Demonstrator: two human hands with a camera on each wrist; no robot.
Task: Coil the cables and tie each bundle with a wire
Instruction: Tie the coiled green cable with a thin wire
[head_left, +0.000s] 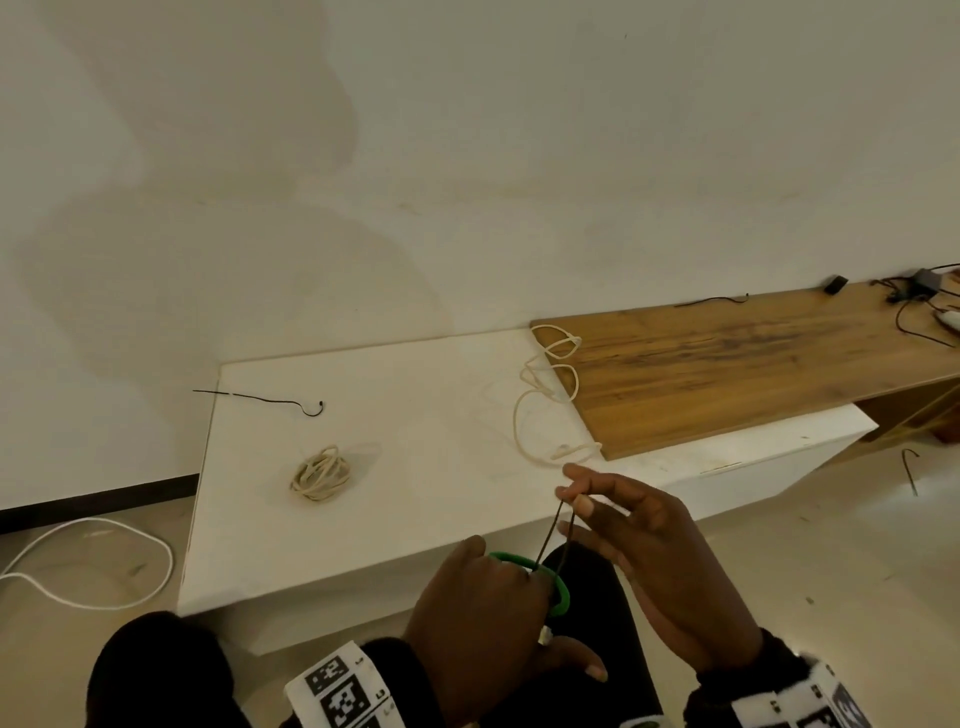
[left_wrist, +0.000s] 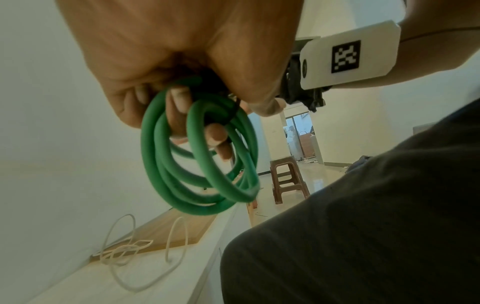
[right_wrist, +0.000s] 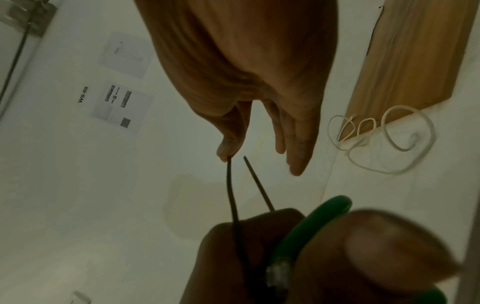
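Observation:
My left hand (head_left: 483, 613) grips a coiled green cable (left_wrist: 200, 160), whose loops hang below the fingers in the left wrist view; only a short green arc (head_left: 558, 592) shows in the head view. A thin dark tie wire (head_left: 558, 530) runs up from the coil in two strands. My right hand (head_left: 576, 496) pinches the upper end of one strand (right_wrist: 230, 179) between thumb and forefinger, other fingers straight; the second strand (right_wrist: 257, 183) stands free. A coiled cream cable (head_left: 320, 474) lies on the white table (head_left: 415, 405). A loose cream cable (head_left: 548, 395) sprawls at the wooden board's corner.
A spare dark tie wire (head_left: 270, 400) lies at the table's back left. The wooden board (head_left: 727, 364) carries black cables and a small box at far right. A white cable (head_left: 88, 566) loops on the floor at left. A brown stool (left_wrist: 287, 179) stands beyond.

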